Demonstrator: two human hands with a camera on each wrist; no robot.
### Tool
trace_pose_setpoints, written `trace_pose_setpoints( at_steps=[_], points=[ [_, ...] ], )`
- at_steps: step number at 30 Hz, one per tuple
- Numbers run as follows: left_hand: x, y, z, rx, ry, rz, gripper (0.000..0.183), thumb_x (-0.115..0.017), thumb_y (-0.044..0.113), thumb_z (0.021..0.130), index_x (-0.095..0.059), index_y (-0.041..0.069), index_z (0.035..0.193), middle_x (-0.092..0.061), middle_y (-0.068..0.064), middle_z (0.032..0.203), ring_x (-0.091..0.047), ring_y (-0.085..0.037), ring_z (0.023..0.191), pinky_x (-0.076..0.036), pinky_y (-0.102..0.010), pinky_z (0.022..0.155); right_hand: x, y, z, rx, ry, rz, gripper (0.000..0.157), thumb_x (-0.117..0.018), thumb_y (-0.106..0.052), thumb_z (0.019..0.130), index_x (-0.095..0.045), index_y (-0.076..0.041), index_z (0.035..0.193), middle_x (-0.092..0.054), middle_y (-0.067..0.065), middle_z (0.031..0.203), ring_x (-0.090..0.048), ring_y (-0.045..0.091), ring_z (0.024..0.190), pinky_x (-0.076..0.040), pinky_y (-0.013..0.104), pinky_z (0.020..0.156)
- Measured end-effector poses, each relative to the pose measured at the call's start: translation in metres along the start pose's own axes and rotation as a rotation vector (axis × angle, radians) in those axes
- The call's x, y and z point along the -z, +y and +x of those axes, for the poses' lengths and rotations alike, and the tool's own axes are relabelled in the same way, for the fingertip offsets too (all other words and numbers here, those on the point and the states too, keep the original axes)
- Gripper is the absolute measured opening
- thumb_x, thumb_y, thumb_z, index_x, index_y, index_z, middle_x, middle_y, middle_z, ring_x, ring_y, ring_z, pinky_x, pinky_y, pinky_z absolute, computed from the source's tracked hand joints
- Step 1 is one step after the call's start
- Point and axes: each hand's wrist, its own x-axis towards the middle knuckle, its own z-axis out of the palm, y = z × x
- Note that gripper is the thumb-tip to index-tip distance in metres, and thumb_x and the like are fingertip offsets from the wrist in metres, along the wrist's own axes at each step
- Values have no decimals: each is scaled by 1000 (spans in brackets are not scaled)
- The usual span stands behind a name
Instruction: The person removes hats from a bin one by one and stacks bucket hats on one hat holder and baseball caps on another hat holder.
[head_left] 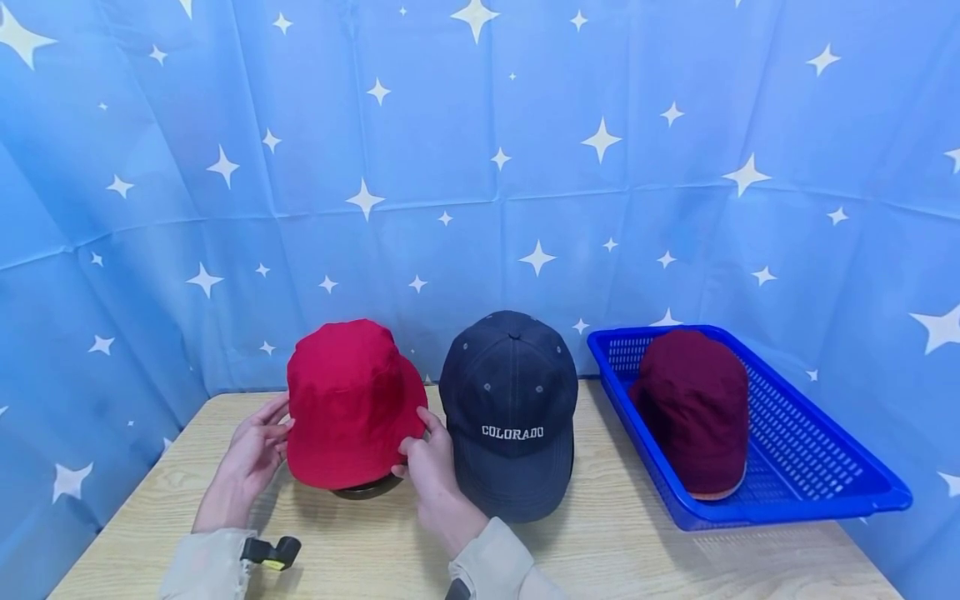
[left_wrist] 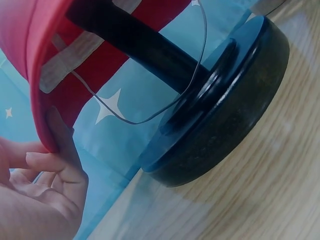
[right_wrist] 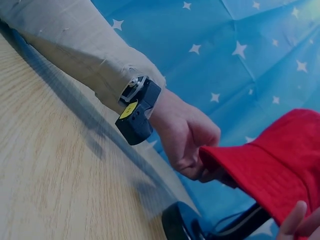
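Observation:
A red bucket hat (head_left: 345, 400) sits over a black stand with a post and a round base (left_wrist: 220, 120), at the left of the table. My left hand (head_left: 251, 450) pinches the brim at its left edge, thumb and fingers on either side of the fabric (left_wrist: 50, 165). On the opposite edge, my right hand (head_left: 435, 475) grips the brim between thumb and fingers; only its fingertips (right_wrist: 295, 220) show in the right wrist view. A thin cord (left_wrist: 135, 121) loops down below the hat, whose pale inner band (left_wrist: 70, 67) is visible from underneath.
Close to my right hand stands a navy cap (head_left: 513, 408) lettered COLORADO. Farther right, a blue plastic basket (head_left: 810, 508) holds a maroon hat (head_left: 697, 408). A blue curtain with stars (head_left: 480, 200) hangs behind the wooden table (head_left: 622, 550).

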Motion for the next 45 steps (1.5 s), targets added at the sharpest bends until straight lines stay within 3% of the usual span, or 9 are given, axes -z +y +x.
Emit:
trace_pose_setpoints(
  at_steps=[6, 11, 16, 21, 27, 31, 37, 42, 45],
  points=[
    [-2, 3, -2, -4, -8, -15, 63, -29, -7, 105, -71, 39, 111, -70, 22, 114, -61, -5, 80, -41, -15, 61, 0, 1, 0, -7, -7, 13, 75, -46, 10, 85, -35, -5, 158, -35, 24, 159, -56, 22, 98, -55, 19, 60],
    [-4, 5, -3, -8, 35, -5, 60, -32, -6, 105, -71, 39, 111, -69, 22, 112, -60, -5, 77, -40, -15, 59, 0, 1, 0, -7, -2, 17, 75, -48, 8, 84, -36, -3, 157, -38, 23, 156, -56, 20, 92, -54, 19, 59],
    [-6, 7, -3, -14, 101, 36, 52, -38, -2, 106, -69, 39, 110, -70, 21, 109, -65, -4, 82, -49, -16, 64, -1, -3, -2, 4, 3, 2, 75, -52, 4, 82, -37, 1, 156, -47, 23, 145, -56, 16, 78, -54, 19, 59],
    [-6, 9, -2, -6, 124, 24, 51, -36, 1, 108, -71, 38, 107, -73, 19, 105, -66, -4, 83, -51, -17, 66, -4, -15, -9, 5, -2, -94, 77, -57, -2, 84, -35, 1, 157, -45, 24, 152, -65, 19, 93, -61, 34, 87],
    [-8, 12, -2, 17, 154, 15, 52, -36, 3, 108, -74, 38, 102, -72, 18, 100, -65, -6, 77, -45, -17, 61, -8, -29, -22, 1, -9, -145, 82, -61, -7, 82, -34, -5, 159, -40, 19, 159, -55, 35, 128, -43, 54, 115],
    [-8, 12, -3, 26, 161, 5, 52, -35, 3, 108, -74, 38, 101, -72, 18, 99, -64, -6, 76, -43, -17, 60, -10, -37, -30, 0, 5, -177, 86, -63, -9, 80, -32, -9, 161, -36, 17, 162, -37, 39, 145, -39, 58, 118],
    [-9, 12, -4, 29, 174, 3, 52, -35, 5, 109, -75, 38, 101, -72, 17, 99, -64, -7, 76, -46, -17, 61, -9, -52, -40, 62, 9, -175, 91, -66, -9, 79, -26, -9, 161, -36, 16, 162, -36, 40, 146, -44, 57, 114],
    [-9, 13, -5, 32, 198, 18, 43, -42, 14, 110, -75, 40, 102, -70, 19, 100, -63, -7, 78, -49, -17, 65, -7, -64, -47, 95, -39, -154, 86, -68, -7, 78, -33, -11, 157, -32, 15, 164, -31, 42, 150, -44, 55, 116],
    [-11, 13, -5, 39, 217, 35, 35, -47, 23, 110, -76, 41, 100, -69, 21, 101, -63, -6, 83, -50, -17, 70, -6, -68, -50, 115, -76, -141, 76, -68, -7, 80, -42, -10, 151, -33, 18, 161, -42, 41, 143, -50, 51, 111]
  ],
)
